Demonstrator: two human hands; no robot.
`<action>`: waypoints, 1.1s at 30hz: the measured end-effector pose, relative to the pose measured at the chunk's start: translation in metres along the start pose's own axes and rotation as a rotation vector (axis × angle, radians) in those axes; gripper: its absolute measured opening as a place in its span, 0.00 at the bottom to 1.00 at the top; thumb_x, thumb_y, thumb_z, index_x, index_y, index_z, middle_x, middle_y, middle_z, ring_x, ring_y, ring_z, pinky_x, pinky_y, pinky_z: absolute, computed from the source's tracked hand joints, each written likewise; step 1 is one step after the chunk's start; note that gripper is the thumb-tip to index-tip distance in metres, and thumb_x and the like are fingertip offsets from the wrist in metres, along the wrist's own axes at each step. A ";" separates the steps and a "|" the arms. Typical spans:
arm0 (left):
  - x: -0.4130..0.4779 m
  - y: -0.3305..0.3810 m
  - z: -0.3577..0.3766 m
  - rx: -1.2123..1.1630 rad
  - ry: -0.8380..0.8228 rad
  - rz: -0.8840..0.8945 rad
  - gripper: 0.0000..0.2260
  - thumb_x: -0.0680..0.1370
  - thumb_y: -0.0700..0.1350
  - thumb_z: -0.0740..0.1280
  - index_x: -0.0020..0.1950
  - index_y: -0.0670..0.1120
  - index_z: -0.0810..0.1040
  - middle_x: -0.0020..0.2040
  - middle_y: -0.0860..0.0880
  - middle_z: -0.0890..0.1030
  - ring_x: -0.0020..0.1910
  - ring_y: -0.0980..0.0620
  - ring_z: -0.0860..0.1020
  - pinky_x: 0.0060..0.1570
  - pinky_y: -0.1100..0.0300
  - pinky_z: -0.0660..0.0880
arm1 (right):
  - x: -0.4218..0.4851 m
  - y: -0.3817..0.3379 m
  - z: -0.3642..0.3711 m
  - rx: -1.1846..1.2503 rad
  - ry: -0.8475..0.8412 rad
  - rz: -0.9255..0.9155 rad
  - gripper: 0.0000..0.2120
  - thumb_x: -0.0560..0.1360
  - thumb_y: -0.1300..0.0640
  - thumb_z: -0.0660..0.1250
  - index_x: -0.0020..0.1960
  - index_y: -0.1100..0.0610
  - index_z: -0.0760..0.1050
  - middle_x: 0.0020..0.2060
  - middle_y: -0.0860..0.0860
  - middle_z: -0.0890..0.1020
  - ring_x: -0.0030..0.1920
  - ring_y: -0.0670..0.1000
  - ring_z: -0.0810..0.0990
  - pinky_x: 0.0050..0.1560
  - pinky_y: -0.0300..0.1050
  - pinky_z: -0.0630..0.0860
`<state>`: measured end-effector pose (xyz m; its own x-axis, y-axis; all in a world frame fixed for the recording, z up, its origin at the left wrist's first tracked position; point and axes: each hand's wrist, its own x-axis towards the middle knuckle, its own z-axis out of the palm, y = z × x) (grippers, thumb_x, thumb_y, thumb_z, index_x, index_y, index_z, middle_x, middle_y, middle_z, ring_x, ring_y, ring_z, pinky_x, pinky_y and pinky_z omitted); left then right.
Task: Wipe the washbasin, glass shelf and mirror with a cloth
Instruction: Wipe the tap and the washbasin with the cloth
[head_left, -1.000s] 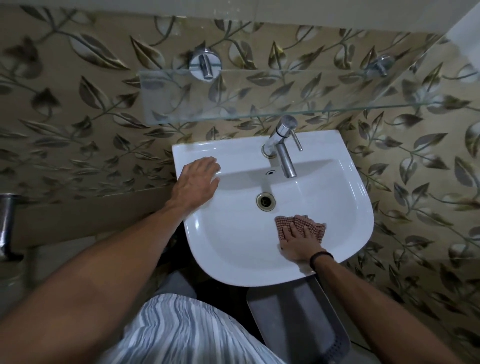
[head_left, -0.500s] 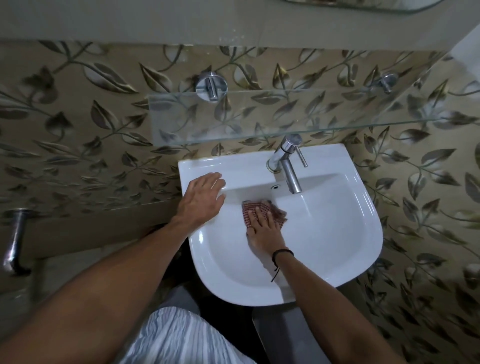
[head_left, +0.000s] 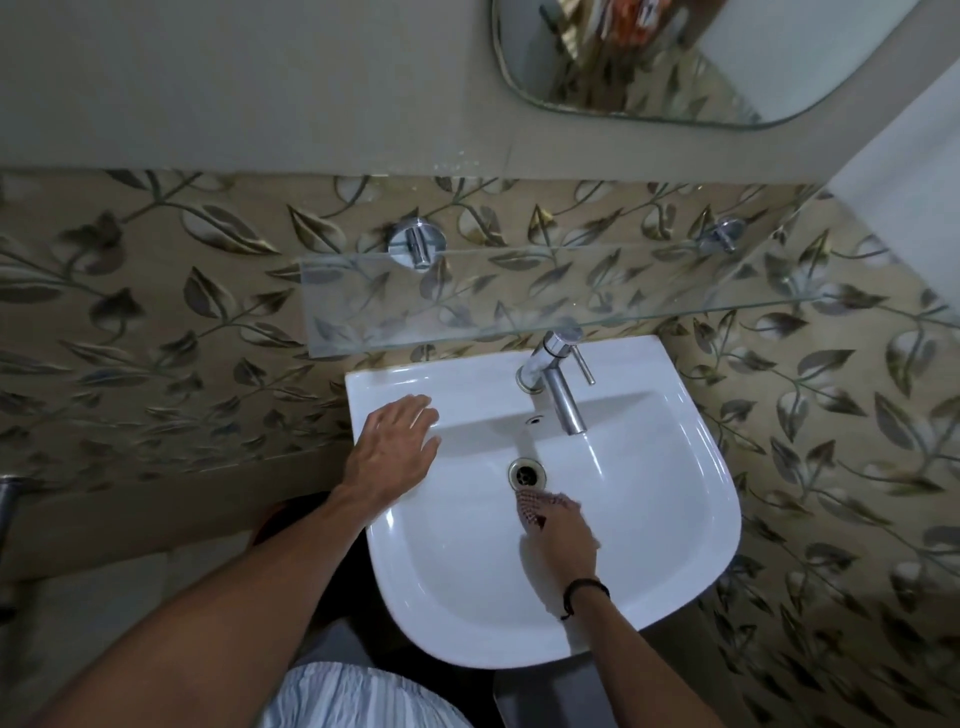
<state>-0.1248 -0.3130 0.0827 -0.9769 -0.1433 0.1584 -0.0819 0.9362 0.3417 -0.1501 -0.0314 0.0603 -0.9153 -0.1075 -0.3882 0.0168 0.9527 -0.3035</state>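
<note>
Down in the washbasin (head_left: 675, 519) bowl, just beside the drain (head_left: 527, 474): cloth (head_left: 535, 506) pinned under right hand (head_left: 563, 540), fingers flat on it for scrubbing pressure. Left hand (head_left: 395, 447) splayed open on the rim, seemingly bracing.

We see both arms bare from the hands up — no sleeves on either. Our left hand (head_left: 397, 449) carries no ring, watch or band that we can make out. Our right hand (head_left: 561, 538) is blurred, and just behind it a thin dark cord bracelet (head_left: 586, 590) circles the wrist, a short loose end hanging off it. At the bottom edge sits a striped garment (head_left: 358, 696) — pale cloth with fine grey lines.
</note>
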 end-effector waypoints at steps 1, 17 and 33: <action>0.000 0.000 0.000 0.005 0.005 0.000 0.14 0.81 0.51 0.64 0.64 0.50 0.77 0.71 0.50 0.75 0.73 0.48 0.70 0.69 0.50 0.68 | -0.007 -0.010 -0.013 0.148 0.009 0.055 0.09 0.77 0.52 0.65 0.39 0.52 0.79 0.37 0.47 0.81 0.41 0.51 0.81 0.43 0.45 0.74; -0.002 0.000 -0.005 -0.012 -0.063 -0.002 0.22 0.80 0.57 0.52 0.66 0.51 0.77 0.72 0.51 0.74 0.73 0.50 0.69 0.70 0.50 0.69 | -0.080 -0.048 -0.066 1.658 -0.280 0.438 0.22 0.80 0.52 0.64 0.61 0.70 0.77 0.56 0.70 0.81 0.54 0.68 0.82 0.52 0.59 0.79; 0.009 0.037 -0.049 -0.208 -0.009 0.355 0.14 0.79 0.51 0.63 0.65 0.55 0.73 0.69 0.53 0.73 0.71 0.51 0.70 0.67 0.52 0.70 | -0.057 -0.115 -0.253 0.535 0.955 -0.435 0.09 0.76 0.64 0.68 0.50 0.54 0.71 0.56 0.51 0.76 0.57 0.55 0.74 0.56 0.48 0.70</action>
<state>-0.1266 -0.2954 0.1424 -0.9390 0.1807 0.2925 0.3013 0.8421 0.4472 -0.2014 -0.0633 0.3376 -0.8119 0.0787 0.5785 -0.4127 0.6236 -0.6640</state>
